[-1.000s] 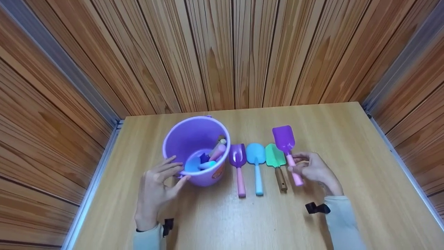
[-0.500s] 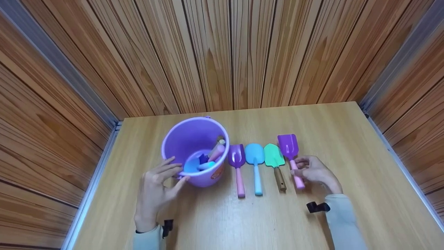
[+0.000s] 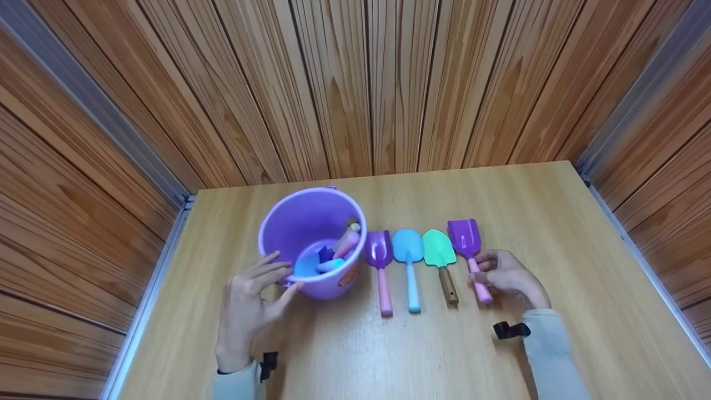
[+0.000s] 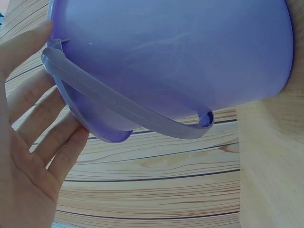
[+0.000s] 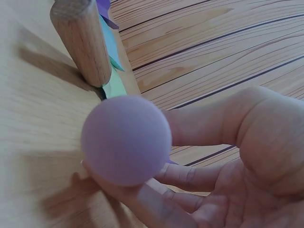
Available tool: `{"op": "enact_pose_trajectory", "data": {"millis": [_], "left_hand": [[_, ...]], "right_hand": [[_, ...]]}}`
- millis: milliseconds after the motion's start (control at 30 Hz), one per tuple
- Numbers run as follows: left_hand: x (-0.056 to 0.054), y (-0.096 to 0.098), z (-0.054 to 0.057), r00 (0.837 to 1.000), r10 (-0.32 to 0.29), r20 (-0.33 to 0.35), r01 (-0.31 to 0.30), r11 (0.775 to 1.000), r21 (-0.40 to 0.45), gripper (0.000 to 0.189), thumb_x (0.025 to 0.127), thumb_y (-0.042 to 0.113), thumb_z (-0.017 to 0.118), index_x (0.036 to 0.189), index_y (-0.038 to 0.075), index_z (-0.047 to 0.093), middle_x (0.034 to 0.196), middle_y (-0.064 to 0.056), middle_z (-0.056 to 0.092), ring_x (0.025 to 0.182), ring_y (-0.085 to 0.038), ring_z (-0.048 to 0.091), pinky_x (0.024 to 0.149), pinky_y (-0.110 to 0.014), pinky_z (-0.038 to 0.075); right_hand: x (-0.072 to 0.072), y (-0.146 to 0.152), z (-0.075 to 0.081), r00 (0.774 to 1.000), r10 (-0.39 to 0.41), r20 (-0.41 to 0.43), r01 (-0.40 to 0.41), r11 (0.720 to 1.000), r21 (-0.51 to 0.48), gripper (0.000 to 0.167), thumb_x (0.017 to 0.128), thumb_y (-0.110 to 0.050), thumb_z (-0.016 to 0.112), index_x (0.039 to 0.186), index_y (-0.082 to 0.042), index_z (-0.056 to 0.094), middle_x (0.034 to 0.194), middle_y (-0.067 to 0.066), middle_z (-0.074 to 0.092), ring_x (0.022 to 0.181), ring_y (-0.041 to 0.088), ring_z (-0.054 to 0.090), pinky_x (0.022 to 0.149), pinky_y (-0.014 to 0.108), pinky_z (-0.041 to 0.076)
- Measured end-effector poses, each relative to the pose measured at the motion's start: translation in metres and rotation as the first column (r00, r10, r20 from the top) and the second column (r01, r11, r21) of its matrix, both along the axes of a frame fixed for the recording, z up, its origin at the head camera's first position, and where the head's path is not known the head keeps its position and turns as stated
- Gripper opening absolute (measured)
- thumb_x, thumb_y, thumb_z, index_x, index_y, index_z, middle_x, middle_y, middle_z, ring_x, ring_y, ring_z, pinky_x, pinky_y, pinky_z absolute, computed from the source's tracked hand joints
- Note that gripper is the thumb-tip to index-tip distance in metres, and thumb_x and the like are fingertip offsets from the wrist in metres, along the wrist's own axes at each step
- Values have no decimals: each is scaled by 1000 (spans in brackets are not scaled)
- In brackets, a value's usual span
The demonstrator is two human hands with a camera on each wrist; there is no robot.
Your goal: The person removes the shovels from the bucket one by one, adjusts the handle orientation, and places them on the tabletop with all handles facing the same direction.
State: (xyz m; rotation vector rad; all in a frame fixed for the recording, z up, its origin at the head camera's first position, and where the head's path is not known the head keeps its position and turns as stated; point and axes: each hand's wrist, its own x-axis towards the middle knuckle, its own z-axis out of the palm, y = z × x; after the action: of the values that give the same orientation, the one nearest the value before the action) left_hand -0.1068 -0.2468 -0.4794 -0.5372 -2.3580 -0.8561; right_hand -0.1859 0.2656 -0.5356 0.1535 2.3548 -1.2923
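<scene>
A purple toy bucket (image 3: 311,205) stands on the table with several toys inside, among them a blue piece (image 3: 308,264) and a pink handle (image 3: 348,244). My left hand (image 3: 250,305) holds its near-left rim, thumb outside; the bucket's handle (image 4: 128,107) hangs down its side in the left wrist view. At the right, my right hand (image 3: 508,275) pinches the pink handle of a purple toy shovel (image 3: 465,238). The handle's round end (image 5: 126,140) fills the middle of the right wrist view and hides part of the fingers.
Left of the held shovel lie a green shovel (image 3: 439,248) with a brown handle, a blue shovel (image 3: 408,245) and another purple shovel (image 3: 379,249), side by side. Wood-panelled walls (image 3: 355,89) enclose the table (image 3: 377,361) at the back and sides.
My right hand has brought the purple shovel down and slightly right, into line with the other shovels. The left hand and the bucket have stayed nearly still.
</scene>
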Motion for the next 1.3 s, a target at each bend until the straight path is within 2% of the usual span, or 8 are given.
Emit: {"op": "enact_pose_trajectory", "data": {"millis": [133,300,567,667,800,967,1133,1300], "left_hand": [[-1,0,-1,1000,-11,-24,11,1000,-5,31,80,25,97,104,9,86,106,-6,84,117,-31,77,97,-48,63],[-1,0,0,1000,-9,-19,9,1000,-4,31,81,25,97,104,8,86,106,-6,84,116,-34,77,96,-49,63],[0,-1,1,1000,4,-1,-4,1000,-4,31,82,27,96,105,10,86,107,-4,84,118,-30,76,95,-49,64],[0,0,2,1000,10,12,-10,1000,-4,31,82,29,96,105,10,86,108,-3,84,119,-28,76,96,-49,63],[0,0,2,1000,9,21,-9,1000,-4,33,83,30,95,106,9,86,109,-3,83,119,-28,76,97,-48,63],[0,0,1,1000,15,9,-15,1000,-4,32,81,29,96,106,11,86,108,-2,83,118,-28,76,97,-49,63],[1,0,1,999,25,22,-25,1000,2,33,81,30,96,107,12,86,109,-1,83,119,-28,76,98,-49,62],[2,0,1,999,27,46,-28,1000,4,33,83,32,95,108,13,86,110,0,83,120,-27,76,99,-48,62]], "right_hand": [[0,1,1,1000,-4,9,4,1000,-24,59,97,-13,78,143,9,49,124,21,62,106,30,64,84,33,60],[2,3,2,1000,15,1,-15,1000,9,61,97,-16,78,144,9,48,123,21,61,102,29,64,83,33,58],[1,2,2,1000,1,11,-1,1000,-16,55,96,-10,76,141,9,52,123,20,63,109,30,64,88,34,60],[2,3,3,1000,4,6,-4,1000,-3,56,96,-11,76,143,8,51,124,20,62,109,30,63,88,35,59],[4,3,3,1000,13,5,-14,998,61,60,98,-19,78,146,5,50,123,19,60,107,30,60,85,35,54],[4,1,3,1000,29,-2,-29,995,97,62,96,-24,80,144,3,51,120,18,59,104,31,59,83,34,52],[4,0,2,999,40,-8,-39,993,108,58,96,-22,80,141,3,53,116,17,60,101,29,60,81,33,52],[5,-1,1,1000,21,5,-21,995,94,61,96,-23,80,143,4,52,113,16,61,97,27,62,79,32,55]]}}
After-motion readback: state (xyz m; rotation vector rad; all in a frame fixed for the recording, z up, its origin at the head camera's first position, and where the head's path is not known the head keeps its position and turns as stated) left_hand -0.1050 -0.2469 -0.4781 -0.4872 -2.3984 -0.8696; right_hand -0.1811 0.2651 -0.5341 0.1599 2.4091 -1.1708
